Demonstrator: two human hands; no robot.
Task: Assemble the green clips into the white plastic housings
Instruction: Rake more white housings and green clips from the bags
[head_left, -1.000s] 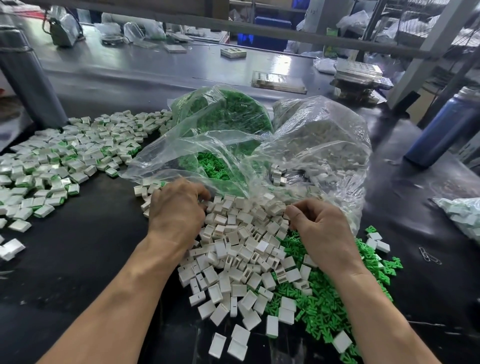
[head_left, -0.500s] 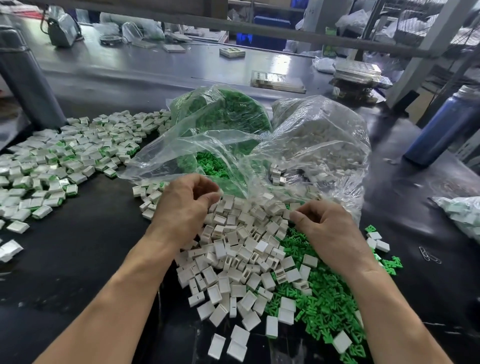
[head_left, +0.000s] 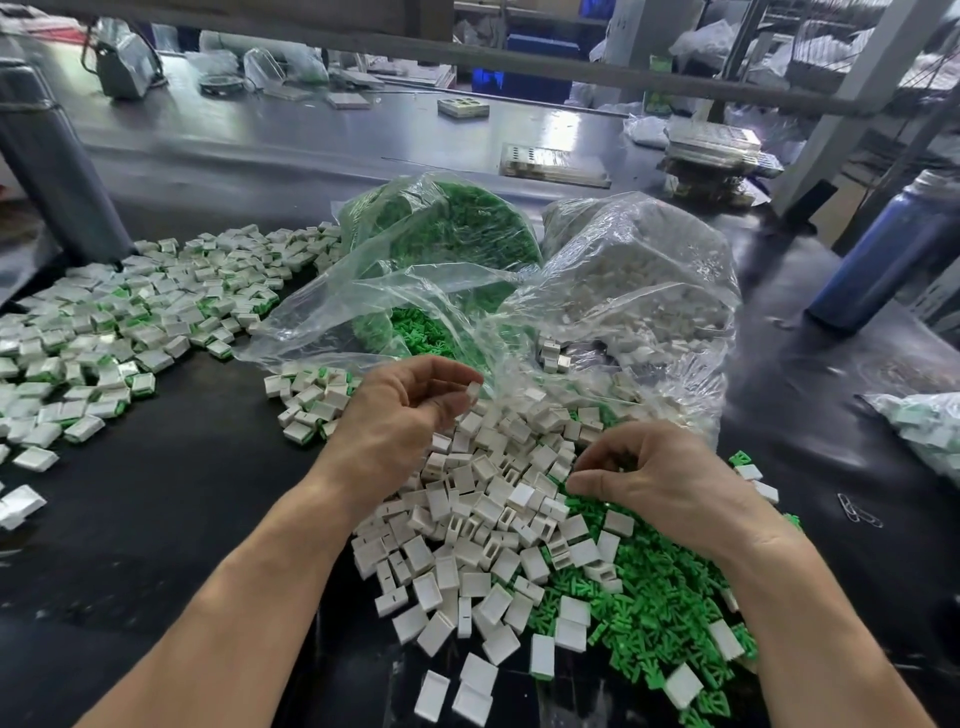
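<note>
Left hand (head_left: 410, 400) is raised over the near pile, fingers curled, pinching one white housing (head_left: 474, 391) between thumb and fingertips — the piece sits at the fingertip end, clear of the heap below

Right hand (head_left: 660, 473) is low over the seam where white and green parts meet, fingers curled in toward the thumb, tips close together. Can't tell if there's anything in the pinch — fingertips hide it

Loose white housings (head_left: 467, 535) form a heap centre front on the black table (head_left: 156, 519), spilling toward the camera. Loose green clips (head_left: 654, 613) lie just right of and partly under that heap, under the right wrist and forearm, with a few white housings scattered on top

Behind the hands, two clear plastic bags lie open toward the piles: the left bag (head_left: 447, 228) holds green clips, the right bag (head_left: 644, 275) holds white housings. Some parts spill from the mouths into the heaps

Finished pieces (head_left: 119, 322) — white with green showing at the edges — are spread across the left side of the table, well apart from the loose stock. A smaller cluster of them (head_left: 306, 400) sits just left of the left hand

Far right: blue bottle (head_left: 883, 249) upright, another bag of parts (head_left: 924, 426) at the edge, paper clips (head_left: 857, 512) on the table
</note>
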